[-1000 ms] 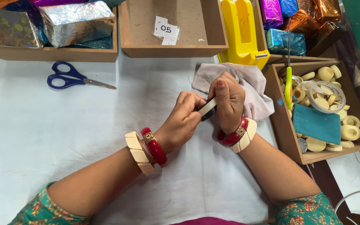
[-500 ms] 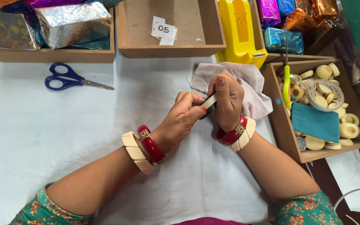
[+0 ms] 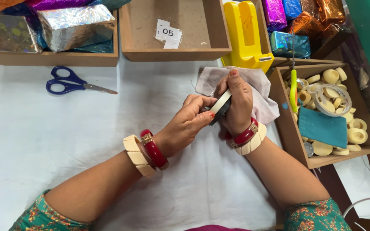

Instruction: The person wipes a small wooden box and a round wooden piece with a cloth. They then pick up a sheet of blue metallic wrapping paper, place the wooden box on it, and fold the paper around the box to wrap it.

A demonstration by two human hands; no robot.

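Observation:
Both my hands meet above the white tablecloth and hold a small round object with a cream rim and a dark face (image 3: 221, 107). My right hand (image 3: 236, 102) curls around it from the right, thumb up. My left hand (image 3: 189, 124) pinches its lower edge with fingertips. A pale grey cloth (image 3: 258, 92) lies under and behind my right hand. Each wrist carries red and cream bangles.
Blue-handled scissors (image 3: 71, 83) lie at the left. An open wooden tray (image 3: 174, 53) with paper slips sits at the back, a yellow plastic holder (image 3: 247, 36) beside it. A wooden box (image 3: 285, 128) at right holds cream rings, a teal pouch and tape. Foil-wrapped boxes (image 3: 73, 23) stand far left.
The round object has tilted slightly between my fingers and my right thumb has straightened upward. My hands stay in the same spot.

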